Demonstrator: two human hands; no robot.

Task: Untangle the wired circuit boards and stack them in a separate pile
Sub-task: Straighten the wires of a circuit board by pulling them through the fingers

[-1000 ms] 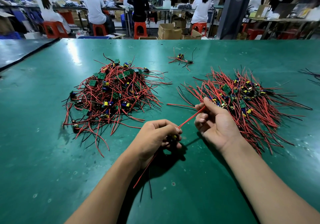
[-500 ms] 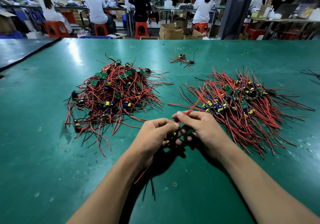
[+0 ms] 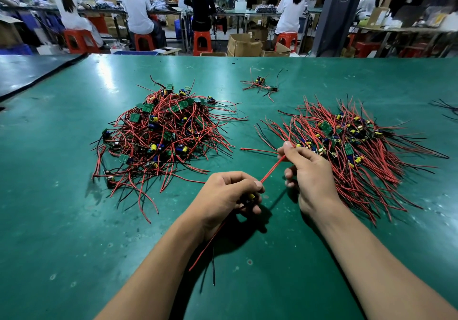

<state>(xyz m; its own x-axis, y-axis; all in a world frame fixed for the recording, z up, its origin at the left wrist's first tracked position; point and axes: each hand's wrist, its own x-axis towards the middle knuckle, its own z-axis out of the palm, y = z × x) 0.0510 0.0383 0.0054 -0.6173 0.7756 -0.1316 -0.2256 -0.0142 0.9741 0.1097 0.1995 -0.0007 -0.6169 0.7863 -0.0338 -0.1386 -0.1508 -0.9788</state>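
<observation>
While my left hand point(image 3: 230, 193) curls round one small circuit board point(image 3: 251, 197), only its yellow capacitor shows between the fingers. Board held low over the green table point(image 3: 74, 220), between two piles. Right hand point(image 3: 309, 171) pinches the board's red lead point(image 3: 271, 169); its other fingers are loosely curled. Tangled pile point(image 3: 161, 133) lies to the left, fanned-out pile point(image 3: 347, 146) just behind the right hand, small cluster point(image 3: 260, 84) farther back. Lead is taut and straight, long axis running from left hand up and right, away from me. A black lead point(image 3: 213, 267) trails back toward me.
</observation>
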